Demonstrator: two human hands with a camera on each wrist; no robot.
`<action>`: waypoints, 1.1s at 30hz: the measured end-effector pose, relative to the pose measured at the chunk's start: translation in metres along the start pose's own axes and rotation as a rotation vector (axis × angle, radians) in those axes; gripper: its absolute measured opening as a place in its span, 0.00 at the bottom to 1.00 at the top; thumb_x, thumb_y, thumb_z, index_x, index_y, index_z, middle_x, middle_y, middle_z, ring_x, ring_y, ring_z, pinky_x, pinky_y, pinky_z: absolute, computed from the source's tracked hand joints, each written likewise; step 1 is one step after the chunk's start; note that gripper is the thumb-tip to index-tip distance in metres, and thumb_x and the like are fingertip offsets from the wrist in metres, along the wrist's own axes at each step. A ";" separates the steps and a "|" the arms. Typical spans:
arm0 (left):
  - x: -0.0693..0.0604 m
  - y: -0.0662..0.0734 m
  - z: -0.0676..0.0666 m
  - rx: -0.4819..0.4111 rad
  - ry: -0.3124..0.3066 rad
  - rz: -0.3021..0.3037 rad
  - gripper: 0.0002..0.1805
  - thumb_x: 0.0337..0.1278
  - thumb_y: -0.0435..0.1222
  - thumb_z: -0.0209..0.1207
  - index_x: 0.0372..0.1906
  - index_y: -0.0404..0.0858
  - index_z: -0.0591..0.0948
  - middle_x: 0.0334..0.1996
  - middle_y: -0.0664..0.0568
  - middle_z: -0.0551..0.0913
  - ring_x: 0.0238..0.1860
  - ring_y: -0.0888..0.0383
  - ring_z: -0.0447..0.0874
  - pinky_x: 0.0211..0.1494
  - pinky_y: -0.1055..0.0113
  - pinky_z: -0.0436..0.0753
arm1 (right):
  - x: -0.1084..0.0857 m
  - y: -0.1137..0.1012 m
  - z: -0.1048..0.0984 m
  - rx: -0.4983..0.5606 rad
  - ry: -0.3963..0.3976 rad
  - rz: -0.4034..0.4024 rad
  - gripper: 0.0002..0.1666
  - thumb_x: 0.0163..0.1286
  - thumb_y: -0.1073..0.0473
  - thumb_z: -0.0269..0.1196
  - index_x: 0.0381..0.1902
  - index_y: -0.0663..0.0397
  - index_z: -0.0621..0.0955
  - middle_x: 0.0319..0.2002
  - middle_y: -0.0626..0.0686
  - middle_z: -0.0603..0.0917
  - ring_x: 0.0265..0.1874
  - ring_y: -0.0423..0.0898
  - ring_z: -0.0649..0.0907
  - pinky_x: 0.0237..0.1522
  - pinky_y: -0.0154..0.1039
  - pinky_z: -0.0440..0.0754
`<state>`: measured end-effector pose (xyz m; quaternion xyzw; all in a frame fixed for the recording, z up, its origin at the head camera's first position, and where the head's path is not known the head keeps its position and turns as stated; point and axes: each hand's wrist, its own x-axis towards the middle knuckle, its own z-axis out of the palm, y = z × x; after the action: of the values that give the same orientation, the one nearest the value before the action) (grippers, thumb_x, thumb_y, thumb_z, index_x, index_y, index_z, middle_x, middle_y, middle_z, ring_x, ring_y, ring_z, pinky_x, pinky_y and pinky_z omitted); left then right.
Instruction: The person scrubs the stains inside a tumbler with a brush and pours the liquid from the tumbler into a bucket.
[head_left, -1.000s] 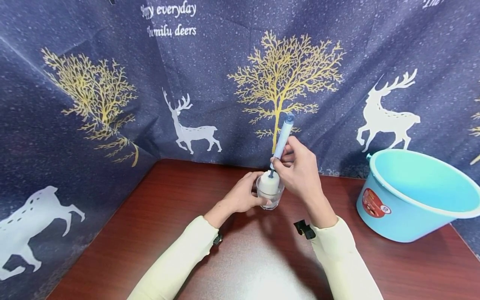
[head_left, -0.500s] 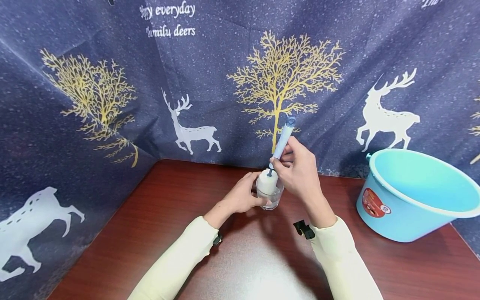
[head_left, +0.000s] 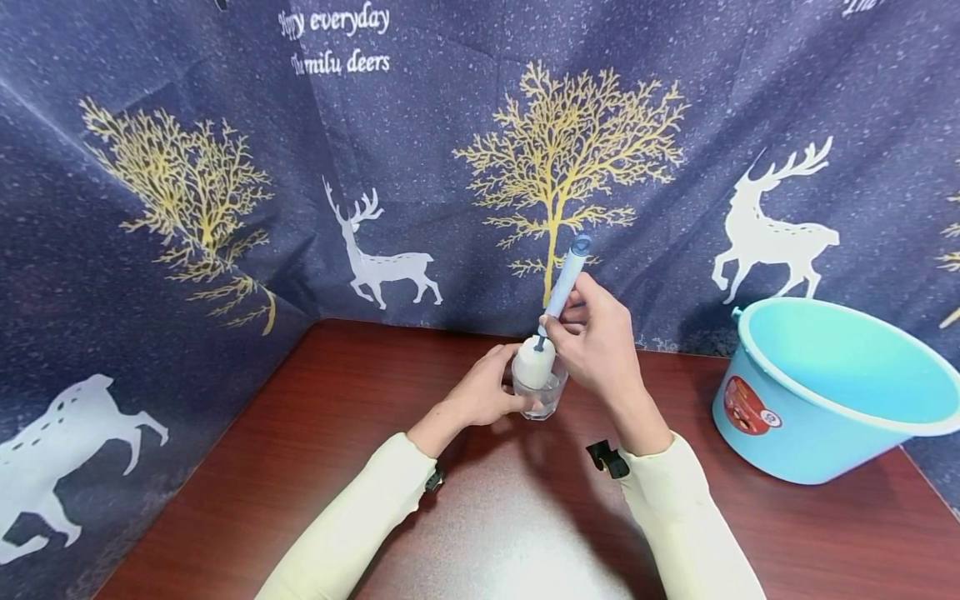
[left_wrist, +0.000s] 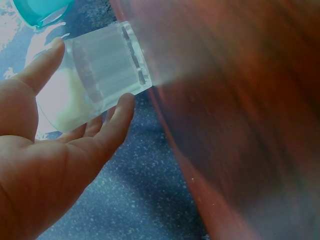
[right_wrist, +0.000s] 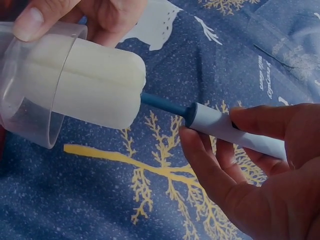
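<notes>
A clear cup [head_left: 547, 402] stands on the table, and my left hand [head_left: 487, 390] grips its side, thumb and fingers around the wall. My right hand [head_left: 600, 342] pinches the pale blue handle of a sponge cup brush [head_left: 564, 287], which slants up to the right. The brush's white sponge head [right_wrist: 95, 82] sits partly inside the cup, its upper end sticking out past the rim. Between sponge and handle a dark blue stem [right_wrist: 165, 104] shows. In the left wrist view the sponge is seen dimly through the cup wall [left_wrist: 107, 62].
To the right stands a large light blue bucket [head_left: 817, 417] with a red label. The dark red wooden table [head_left: 360, 375] meets a navy cloth backdrop [head_left: 405, 167] printed with deer and trees at its back and left.
The brush's sponge head has shifted slightly left within the cup, and the handle's top has dipped a little and moved right. My left hand and the cup have barely moved.
</notes>
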<state>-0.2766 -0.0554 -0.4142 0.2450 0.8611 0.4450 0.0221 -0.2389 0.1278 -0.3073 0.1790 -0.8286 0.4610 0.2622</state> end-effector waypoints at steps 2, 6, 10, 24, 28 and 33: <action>0.000 0.000 0.000 0.000 0.000 0.000 0.48 0.51 0.37 0.81 0.76 0.34 0.69 0.65 0.42 0.74 0.62 0.51 0.82 0.58 0.67 0.86 | 0.000 0.000 0.000 0.004 0.001 -0.001 0.16 0.64 0.71 0.72 0.46 0.60 0.79 0.40 0.59 0.84 0.40 0.54 0.92 0.45 0.45 0.92; 0.001 -0.001 0.000 -0.014 -0.004 -0.004 0.48 0.51 0.37 0.81 0.76 0.33 0.69 0.65 0.42 0.74 0.61 0.51 0.83 0.58 0.65 0.87 | 0.001 0.000 0.001 0.019 0.002 -0.006 0.15 0.64 0.73 0.72 0.45 0.61 0.79 0.39 0.59 0.84 0.39 0.53 0.91 0.45 0.39 0.91; 0.001 -0.001 0.000 -0.022 -0.007 -0.010 0.48 0.52 0.36 0.81 0.76 0.33 0.69 0.65 0.42 0.73 0.60 0.50 0.83 0.58 0.63 0.87 | 0.001 0.001 0.001 0.021 0.000 -0.011 0.15 0.64 0.73 0.72 0.45 0.61 0.79 0.39 0.59 0.84 0.39 0.53 0.91 0.44 0.39 0.91; -0.001 0.001 0.000 -0.006 -0.005 -0.004 0.49 0.51 0.38 0.82 0.76 0.35 0.69 0.65 0.43 0.74 0.61 0.51 0.82 0.56 0.69 0.87 | 0.001 0.001 0.001 0.012 0.022 -0.034 0.15 0.63 0.74 0.72 0.45 0.61 0.80 0.40 0.59 0.83 0.41 0.53 0.89 0.44 0.38 0.91; 0.000 0.000 0.000 -0.011 -0.008 -0.015 0.49 0.51 0.37 0.81 0.77 0.35 0.69 0.66 0.43 0.73 0.61 0.51 0.82 0.58 0.66 0.87 | 0.001 0.000 0.001 0.010 0.024 -0.038 0.15 0.63 0.74 0.72 0.45 0.61 0.80 0.40 0.58 0.82 0.41 0.53 0.89 0.44 0.41 0.91; 0.001 -0.001 0.001 -0.025 -0.011 -0.020 0.49 0.52 0.36 0.81 0.77 0.35 0.68 0.66 0.43 0.73 0.61 0.51 0.82 0.58 0.63 0.88 | 0.001 0.000 0.000 0.008 0.026 -0.045 0.15 0.63 0.74 0.72 0.45 0.61 0.80 0.39 0.58 0.82 0.41 0.54 0.89 0.45 0.42 0.92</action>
<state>-0.2777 -0.0550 -0.4151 0.2384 0.8577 0.4542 0.0345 -0.2399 0.1275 -0.3066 0.1927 -0.8192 0.4604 0.2824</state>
